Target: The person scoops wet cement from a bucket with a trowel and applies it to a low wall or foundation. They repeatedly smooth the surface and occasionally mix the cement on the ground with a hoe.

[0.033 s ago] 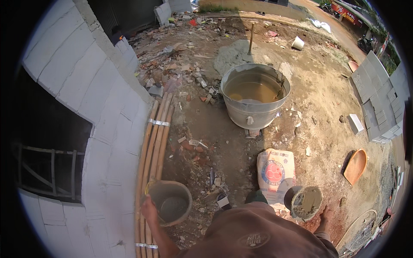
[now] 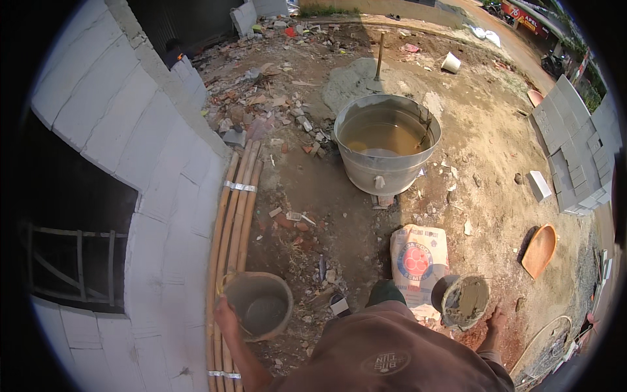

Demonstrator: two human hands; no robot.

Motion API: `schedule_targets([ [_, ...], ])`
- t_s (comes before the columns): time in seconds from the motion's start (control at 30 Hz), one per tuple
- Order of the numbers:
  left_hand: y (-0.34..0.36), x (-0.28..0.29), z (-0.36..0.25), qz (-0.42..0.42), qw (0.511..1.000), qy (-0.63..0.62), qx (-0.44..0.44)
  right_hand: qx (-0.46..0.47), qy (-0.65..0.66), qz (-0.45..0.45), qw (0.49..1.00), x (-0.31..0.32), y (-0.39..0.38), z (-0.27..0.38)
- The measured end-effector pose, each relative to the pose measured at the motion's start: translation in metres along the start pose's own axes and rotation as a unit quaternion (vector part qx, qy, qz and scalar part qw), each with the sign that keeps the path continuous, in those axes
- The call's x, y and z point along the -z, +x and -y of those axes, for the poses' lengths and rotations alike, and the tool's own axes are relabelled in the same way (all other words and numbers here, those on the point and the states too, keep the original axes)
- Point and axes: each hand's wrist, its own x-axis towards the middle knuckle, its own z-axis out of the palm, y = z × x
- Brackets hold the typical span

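Note:
At lower left my left hand (image 2: 226,316) is closed on the rim side of a grey bucket (image 2: 261,306), where a thin yellowish handle shows. That bucket is tilted so its hollow inside faces up, with a grey-coated bottom. My right hand (image 2: 496,320) hangs at the lower right, fingers stretched out and holding nothing visible. Just left of it, apart from the fingers, a second bucket (image 2: 465,302) holds wet grey mortar. A printed paper cement bag (image 2: 418,255) lies beside that bucket.
A large metal tub (image 2: 385,166) of murky water stands ahead. Behind it, a tool handle (image 2: 381,55) rises from a grey heap. Bamboo poles (image 2: 225,228) lie along the block wall (image 2: 166,261) at left. Rubble (image 2: 261,98) covers the far left; an orange scoop-shaped pan (image 2: 539,252) lies right.
The view has shifted very slightly. My left hand and the grey bucket have barely moved, and my right hand stays beside the mortar bucket. My knee shows slightly farther forward.

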Motion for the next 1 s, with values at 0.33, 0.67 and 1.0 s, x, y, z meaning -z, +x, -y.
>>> schedule_targets([
  [0.33,0.13,-0.129,-0.096,-0.06,0.993,-0.098,0.003,0.021,0.09,-0.026,0.995,-0.158,0.012,0.256],
  [0.67,0.228,-0.247,-0.309,-0.101,0.988,-0.109,-0.047,-0.008,-0.03,-0.042,0.999,-0.279,0.04,0.425],
  [1.0,0.449,-0.397,-0.415,0.01,0.997,-0.079,-0.023,0.108,0.056,-0.245,0.962,-0.27,0.055,0.652],
])
